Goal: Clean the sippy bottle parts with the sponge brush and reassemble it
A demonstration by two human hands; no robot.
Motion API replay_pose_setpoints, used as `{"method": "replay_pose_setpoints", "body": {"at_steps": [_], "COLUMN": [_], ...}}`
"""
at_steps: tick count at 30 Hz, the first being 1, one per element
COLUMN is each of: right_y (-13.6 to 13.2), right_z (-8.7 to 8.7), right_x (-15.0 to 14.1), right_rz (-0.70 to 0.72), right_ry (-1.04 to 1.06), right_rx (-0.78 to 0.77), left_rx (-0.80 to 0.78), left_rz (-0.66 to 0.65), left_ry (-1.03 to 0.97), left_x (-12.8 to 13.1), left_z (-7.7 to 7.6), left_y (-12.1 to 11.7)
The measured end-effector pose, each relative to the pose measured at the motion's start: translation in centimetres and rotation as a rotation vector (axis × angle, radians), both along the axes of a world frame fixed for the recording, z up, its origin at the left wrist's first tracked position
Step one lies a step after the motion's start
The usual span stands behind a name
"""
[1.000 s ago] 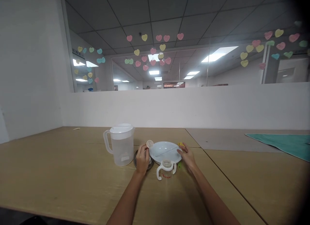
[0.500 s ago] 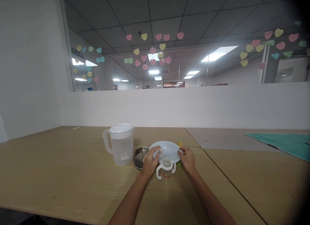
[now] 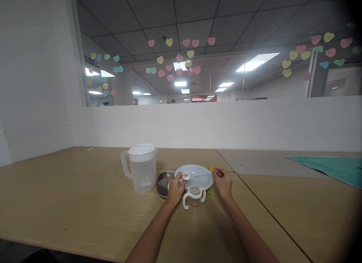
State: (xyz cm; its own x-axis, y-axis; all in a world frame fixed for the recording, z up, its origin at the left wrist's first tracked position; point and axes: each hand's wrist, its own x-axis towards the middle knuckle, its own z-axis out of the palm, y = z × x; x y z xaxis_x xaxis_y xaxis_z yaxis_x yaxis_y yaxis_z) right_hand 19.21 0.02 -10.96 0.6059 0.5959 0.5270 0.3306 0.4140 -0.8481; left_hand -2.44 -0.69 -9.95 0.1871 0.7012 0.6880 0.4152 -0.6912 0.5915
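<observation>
Left hand [image 3: 175, 188]: fingertips pinch a small whitish round piece [image 3: 185, 176], its ringed face toward the camera, held over the near-left rim of the white dish [image 3: 195, 171]. Right hand [image 3: 223, 183]: thumb and index pressed together on the end of a thin rod [image 3: 204, 176] (very fine, hard to make out), which points left across the dish toward the left fingertips, apart from the round piece. Other right-hand fingers curl loosely. Clear bottle with white two-handled collar [image 3: 194, 198] stands upright and open just nearer the camera than the left fingertips and a bit to their right, red print on its front. Round metal tin [image 3: 162, 185] lies left of the left fingers, partly hidden by that hand; clear dome-shaped cover [image 3: 170, 176] is at its right side, just left of the fingers. Lidded translucent pitcher [image 3: 143, 174] stands farther left of them, handle pointing left. Yellow piece [image 3: 210, 168] shows just beyond the right fingertips, green piece [image 3: 209, 193] nearer and slightly left of them (both mostly hidden). Teal cloth [image 3: 333, 166] lies well right of the right fingers on the table [image 3: 85, 202].
</observation>
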Motion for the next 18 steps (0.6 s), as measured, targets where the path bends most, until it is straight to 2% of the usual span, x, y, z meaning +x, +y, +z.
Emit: {"method": "replay_pose_setpoints", "body": {"at_steps": [7,10,12,15,18], "right_y": [-0.6,-0.8,-0.9,-1.2,-2.2], "right_z": [0.3,0.1,0.1,0.3,1.2], "right_x": [-3.6,-4.1,-4.0,-3.6,-3.2], "right_rz": [0.396,0.473,0.450,0.340,0.187], "right_ry": [-0.272,-0.343,-0.366,-0.366,-0.232], "right_rx": [0.145,0.143,0.128,0.109,0.124], "left_rx": [-0.011,-0.001,0.005,0.003,-0.015], "left_rz": [-0.051,-0.069,-0.058,-0.026,-0.002], "left_ry": [0.046,0.070,0.092,0.113,0.111], "left_x": [0.0,0.0,0.0,-0.1,0.0], "left_z": [-0.1,-0.3,-0.4,-0.6,-0.6], "left_y": [0.1,0.3,0.5,0.7,0.9]}}
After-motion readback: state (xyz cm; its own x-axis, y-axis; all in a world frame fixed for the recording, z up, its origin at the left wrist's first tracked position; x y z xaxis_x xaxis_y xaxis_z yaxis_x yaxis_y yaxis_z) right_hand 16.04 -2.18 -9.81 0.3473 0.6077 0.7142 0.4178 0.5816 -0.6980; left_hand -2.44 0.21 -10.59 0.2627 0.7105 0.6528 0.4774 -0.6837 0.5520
